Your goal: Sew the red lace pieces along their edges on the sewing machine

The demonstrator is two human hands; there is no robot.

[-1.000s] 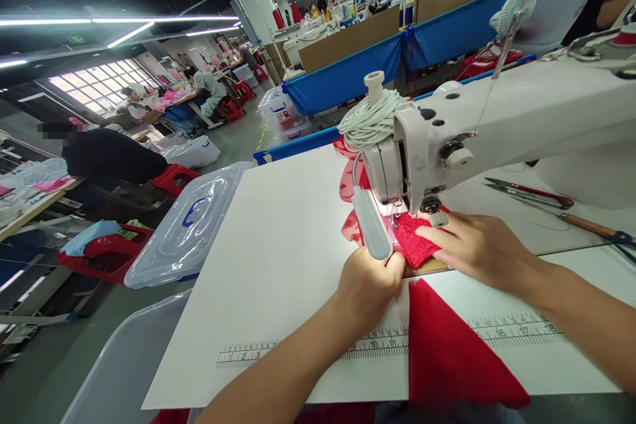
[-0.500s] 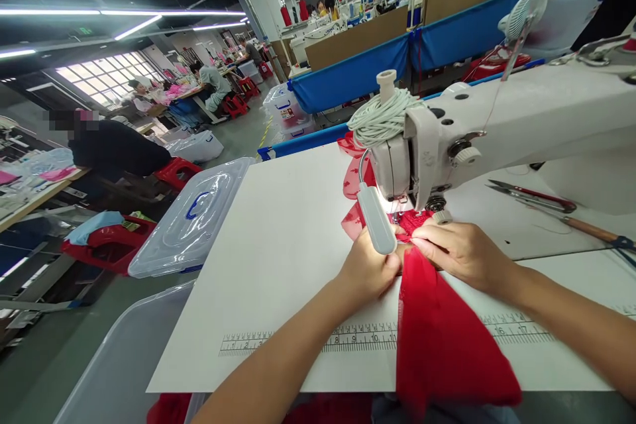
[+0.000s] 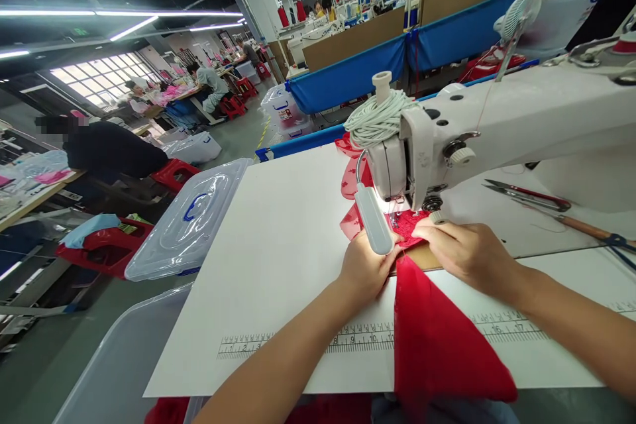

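Red lace fabric (image 3: pixel 408 225) lies under the needle area of a white sewing machine (image 3: pixel 527 109). My left hand (image 3: pixel 365 268) is closed at the near left edge of the lace, its fingertips partly hidden behind a small lamp (image 3: pixel 373 220). Thumb and fingers of my right hand (image 3: pixel 464 248) pinch the lace's right edge beside the presser foot. From near my left fingers a sheer red fabric piece (image 3: pixel 442 338) hangs over the table's front edge in a widening triangle. Between the hands a tan plate (image 3: pixel 423 257) shows.
The white table (image 3: pixel 278 245) carries a printed ruler along its front. Scissors (image 3: pixel 531 197) and a wooden-handled tool (image 3: pixel 589 228) lie at the right. More red fabric (image 3: pixel 352 185) rests behind the lamp. Clear plastic bins (image 3: pixel 186 218) stand left; people sit at farther tables.
My right hand has shifted slightly away from my left, exposing more lace and the tan plate. The tip of the hanging red piece has come away from my right fingers.
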